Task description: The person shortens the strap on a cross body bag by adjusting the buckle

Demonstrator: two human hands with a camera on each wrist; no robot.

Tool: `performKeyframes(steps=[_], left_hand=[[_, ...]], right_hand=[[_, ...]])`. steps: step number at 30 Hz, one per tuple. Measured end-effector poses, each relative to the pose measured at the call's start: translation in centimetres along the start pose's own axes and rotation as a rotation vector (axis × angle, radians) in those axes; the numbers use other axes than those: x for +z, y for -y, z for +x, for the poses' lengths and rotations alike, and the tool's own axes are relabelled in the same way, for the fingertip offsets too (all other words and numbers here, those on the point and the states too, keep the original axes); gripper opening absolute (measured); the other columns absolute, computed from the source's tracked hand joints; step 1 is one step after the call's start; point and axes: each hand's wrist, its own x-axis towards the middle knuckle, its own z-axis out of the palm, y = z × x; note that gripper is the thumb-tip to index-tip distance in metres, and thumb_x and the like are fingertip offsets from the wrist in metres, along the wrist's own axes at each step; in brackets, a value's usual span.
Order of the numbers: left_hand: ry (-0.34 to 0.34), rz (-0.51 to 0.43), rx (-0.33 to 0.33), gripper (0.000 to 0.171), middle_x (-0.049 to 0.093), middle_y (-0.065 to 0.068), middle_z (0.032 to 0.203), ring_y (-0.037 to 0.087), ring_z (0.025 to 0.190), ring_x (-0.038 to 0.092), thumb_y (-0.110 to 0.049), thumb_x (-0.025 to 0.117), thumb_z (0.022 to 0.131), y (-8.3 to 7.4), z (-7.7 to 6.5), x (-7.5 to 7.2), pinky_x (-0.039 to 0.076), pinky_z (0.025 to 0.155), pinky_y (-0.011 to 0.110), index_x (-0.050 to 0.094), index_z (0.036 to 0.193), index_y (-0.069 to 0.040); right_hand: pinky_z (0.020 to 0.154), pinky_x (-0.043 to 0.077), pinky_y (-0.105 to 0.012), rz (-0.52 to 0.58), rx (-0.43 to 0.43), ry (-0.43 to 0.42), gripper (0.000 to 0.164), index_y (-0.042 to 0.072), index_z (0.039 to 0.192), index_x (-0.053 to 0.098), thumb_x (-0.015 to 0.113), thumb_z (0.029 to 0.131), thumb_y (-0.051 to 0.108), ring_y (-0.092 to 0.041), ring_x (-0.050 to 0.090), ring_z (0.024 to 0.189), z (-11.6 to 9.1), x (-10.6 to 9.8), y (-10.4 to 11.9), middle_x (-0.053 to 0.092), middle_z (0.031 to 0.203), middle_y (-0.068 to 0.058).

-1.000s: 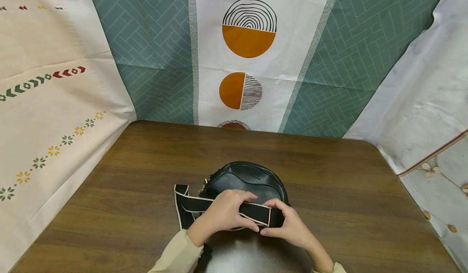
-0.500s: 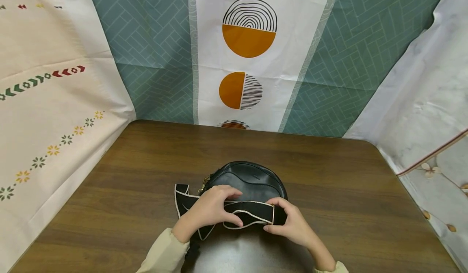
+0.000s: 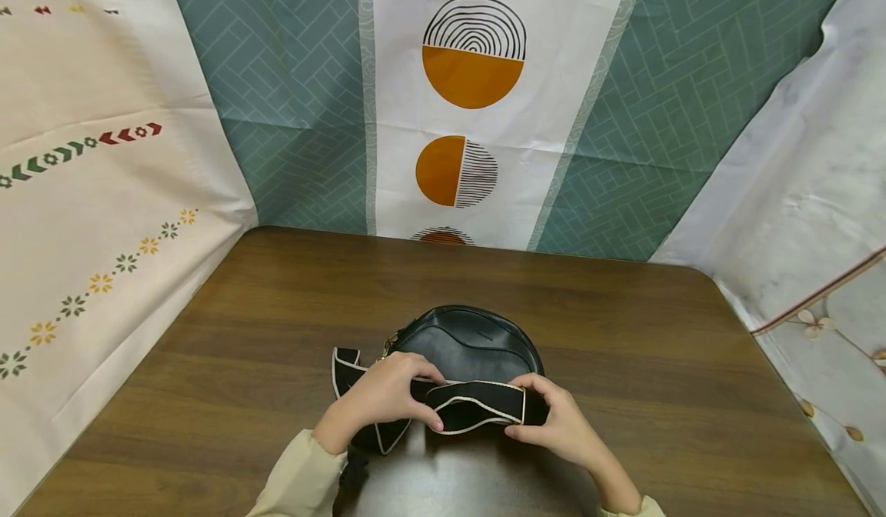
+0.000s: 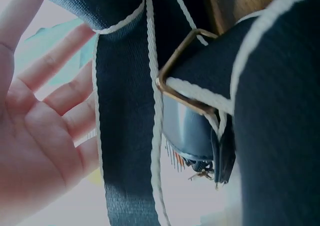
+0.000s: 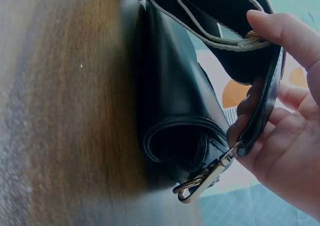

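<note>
A black leather handbag [image 3: 477, 348] lies on the table, its rounded top away from me. In front of it is its wide black bag strap [image 3: 477, 398] with cream edging, looped into layers. My left hand [image 3: 384, 394] holds the strap between thumb and fingers; in the left wrist view, its fairly straight fingers lie behind the strap [image 4: 125, 116]. My right hand [image 3: 561, 421] pinches the strap's right end beside a gold buckle [image 3: 523, 405]. Below that hand, a gold clasp [image 5: 202, 181] hangs from the strap's leather end in the right wrist view.
The brown wooden table [image 3: 644, 348] extends around the bag. A patterned cloth [image 3: 304, 117] hangs behind its far edge, with a white cloth [image 3: 104, 217] at the left and another pale cloth [image 3: 796, 194] at the right.
My left hand has moved left along the strap, and the layers between the hands have spread into an open loop. My right hand has shifted slightly right with the buckle. The bag stays put.
</note>
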Motion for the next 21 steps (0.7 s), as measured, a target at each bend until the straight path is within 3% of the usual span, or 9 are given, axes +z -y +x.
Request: performKeyframes(steps=[5, 11, 16, 21], left_hand=[[0.026, -0.006, 0.009, 0.041, 0.064, -0.007, 0.091, 0.010, 0.089, 0.056, -0.038, 0.078, 0.062, 0.4, 0.0, -0.3, 0.044, 0.077, 0.027, 0.070, 0.094, -0.014], [0.054, -0.091, 0.042, 0.021, 0.065, -0.001, 0.090, 0.009, 0.084, 0.058, -0.015, 0.072, 0.074, 0.7, 0.0, -0.9, 0.045, 0.073, 0.025, 0.069, 0.093, -0.008], [-0.019, -0.132, 0.067, 0.013, 0.065, 0.000, 0.078, 0.006, 0.068, 0.057, 0.003, 0.064, 0.077, 0.8, 0.1, -1.1, 0.046, 0.061, 0.021, 0.068, 0.089, -0.003], [-0.108, -0.104, 0.086, 0.015, 0.063, -0.001, 0.074, 0.007, 0.066, 0.056, 0.006, 0.065, 0.075, 0.8, 0.2, -1.3, 0.045, 0.060, 0.022, 0.069, 0.084, -0.005]], right_hand=[[0.063, 0.044, -0.027, 0.006, 0.018, 0.008, 0.046, 0.014, 0.099, 0.057, 0.079, 0.060, 0.007, -0.010, 0.053, 0.074, 0.0, -0.2, 0.2, 0.060, 0.087, 0.004], [0.062, 0.045, -0.028, 0.010, 0.009, 0.018, 0.045, 0.012, 0.099, 0.057, 0.079, 0.061, 0.006, -0.011, 0.053, 0.073, -0.1, -0.4, 0.0, 0.060, 0.086, 0.003], [0.060, 0.045, -0.031, 0.012, 0.019, 0.020, 0.045, 0.013, 0.099, 0.056, 0.079, 0.061, 0.005, -0.013, 0.053, 0.072, -0.1, -0.7, 0.2, 0.059, 0.085, 0.003], [0.059, 0.045, -0.028, -0.004, 0.010, 0.003, 0.044, 0.013, 0.097, 0.057, 0.079, 0.060, 0.005, -0.012, 0.053, 0.070, -0.1, -1.0, 0.4, 0.059, 0.084, 0.003]])
